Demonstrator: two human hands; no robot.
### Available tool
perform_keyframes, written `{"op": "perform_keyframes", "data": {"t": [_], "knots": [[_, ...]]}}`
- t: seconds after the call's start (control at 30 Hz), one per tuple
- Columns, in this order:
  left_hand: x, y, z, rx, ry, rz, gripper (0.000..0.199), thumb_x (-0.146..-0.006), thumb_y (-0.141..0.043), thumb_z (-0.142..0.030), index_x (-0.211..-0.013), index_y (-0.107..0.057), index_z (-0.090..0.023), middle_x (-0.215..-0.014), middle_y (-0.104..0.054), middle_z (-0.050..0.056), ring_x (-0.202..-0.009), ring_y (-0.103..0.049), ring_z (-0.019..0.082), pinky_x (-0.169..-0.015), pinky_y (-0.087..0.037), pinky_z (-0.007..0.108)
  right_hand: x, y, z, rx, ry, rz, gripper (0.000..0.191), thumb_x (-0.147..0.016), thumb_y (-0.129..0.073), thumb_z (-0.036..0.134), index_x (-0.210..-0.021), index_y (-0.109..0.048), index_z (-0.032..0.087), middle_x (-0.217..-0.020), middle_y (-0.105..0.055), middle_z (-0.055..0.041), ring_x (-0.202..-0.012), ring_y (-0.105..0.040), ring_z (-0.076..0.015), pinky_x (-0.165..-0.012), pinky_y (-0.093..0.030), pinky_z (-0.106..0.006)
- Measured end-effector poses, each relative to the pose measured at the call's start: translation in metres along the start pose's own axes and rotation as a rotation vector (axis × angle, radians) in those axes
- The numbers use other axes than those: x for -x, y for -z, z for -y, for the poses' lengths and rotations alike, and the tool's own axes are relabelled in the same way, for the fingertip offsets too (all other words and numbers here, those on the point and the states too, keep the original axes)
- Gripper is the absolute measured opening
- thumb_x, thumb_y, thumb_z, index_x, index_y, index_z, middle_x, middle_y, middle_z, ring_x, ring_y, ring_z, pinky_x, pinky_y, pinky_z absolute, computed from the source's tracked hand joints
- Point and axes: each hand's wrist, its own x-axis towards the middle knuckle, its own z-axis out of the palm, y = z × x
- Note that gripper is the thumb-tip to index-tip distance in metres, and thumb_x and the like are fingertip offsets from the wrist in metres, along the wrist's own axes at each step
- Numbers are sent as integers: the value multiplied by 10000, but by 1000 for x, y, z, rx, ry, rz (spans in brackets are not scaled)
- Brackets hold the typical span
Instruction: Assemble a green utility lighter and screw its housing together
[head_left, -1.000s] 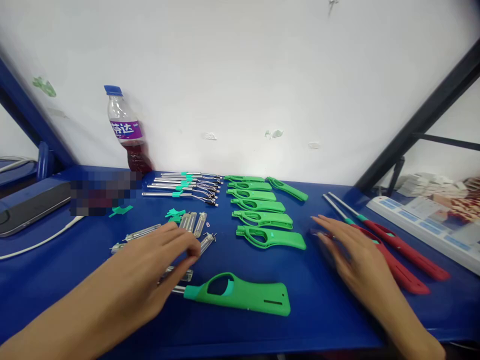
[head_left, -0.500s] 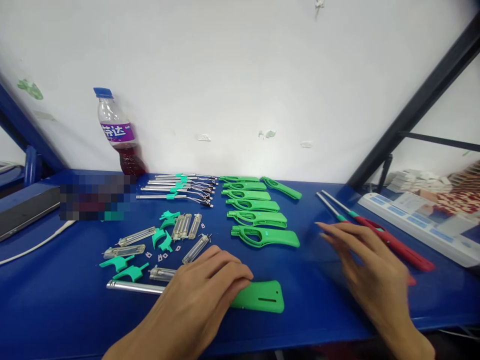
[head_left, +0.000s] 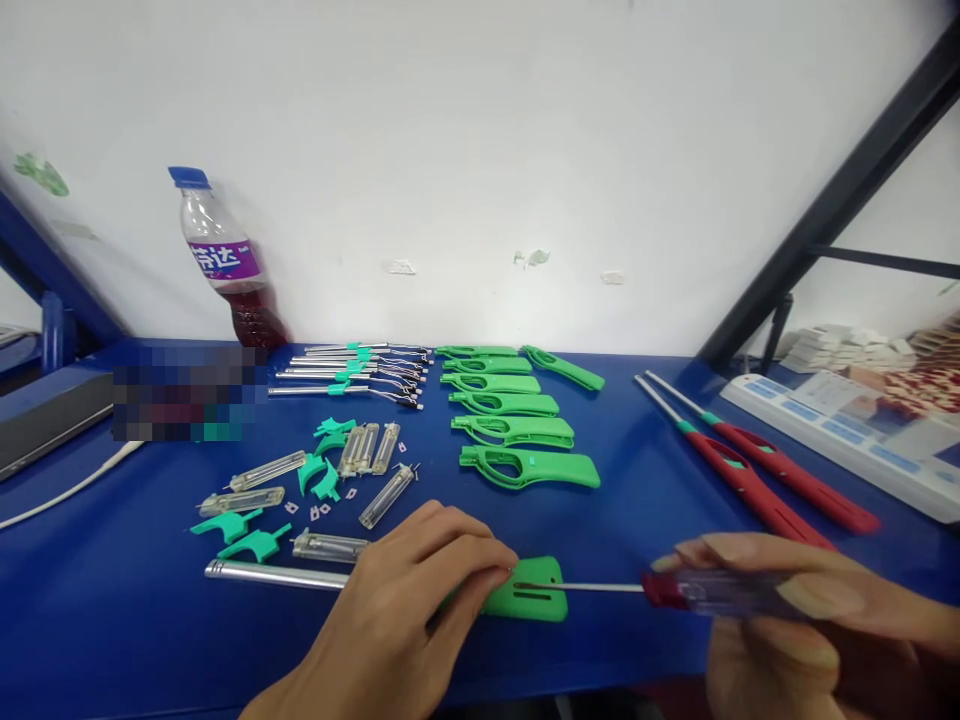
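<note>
My left hand (head_left: 420,590) grips a green lighter (head_left: 536,592) whose metal tube (head_left: 277,575) points left on the blue table. My right hand (head_left: 795,600) is closed around a screwdriver (head_left: 720,592) with a dark translucent handle and red collar. Its thin shaft reaches left over the lighter's handle end, close to my left fingertips. Behind my hands lies a column of green handle shells (head_left: 540,467). On the left are clear fuel tanks (head_left: 326,547), teal triggers (head_left: 255,542) and small flat pieces (head_left: 325,510).
Metal tubes with wires (head_left: 352,388) lie at the back. Two red lighters (head_left: 750,480) lie at right, beside a white power strip (head_left: 840,440). A bottle (head_left: 229,260) leans on the wall; a pixelated patch and white cable (head_left: 75,487) are at left.
My right hand, bare before, now holds the screwdriver and has moved right, nearer the camera. The screwdriver's shaft now reaches the green lighter. My left hand stays on the lighter.
</note>
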Motion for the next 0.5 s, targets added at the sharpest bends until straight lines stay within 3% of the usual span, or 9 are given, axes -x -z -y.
{"op": "perform_keyframes", "data": {"t": [0.1,0.23,0.4,0.5], "knots": [[1,-1,0,17,-1,4,195,-1002,-629,-43,-1077,-711,-202,-975,-730,-7,-846,-678,98,-783,-552,186,-2,-9,2,-23,-11,-87,249,-897,-855,362,-892,-645,228,-935,-740,22,-731,-747,-160,-600,-662,-339],[2,-1,-1,18,12,19,195,-1002,-636,-50,-1086,-715,-207,-973,-731,-11,-856,-678,96,-796,-552,176,-6,-20,7,8,-34,-171,317,-862,-890,393,-868,-615,235,-857,-729,54,-704,-735,-143,-610,-643,-336],[2,-3,-2,34,23,11,204,-1005,-629,-43,-1095,-722,-201,-995,-735,-6,-877,-698,85,-814,-557,146,-6,-24,11,-5,-76,-196,340,-850,-897,433,-839,-618,238,-768,-688,67,-713,-736,-144,-457,-555,-286],[1,-3,-2,41,29,12,213,-999,-629,-37,-1099,-725,-198,-998,-741,0,-873,-709,87,-814,-562,144,-5,-25,15,-52,-124,-197,319,-855,-897,415,-838,-627,246,-782,-704,55,-732,-731,-155,-446,-548,-285]]}}
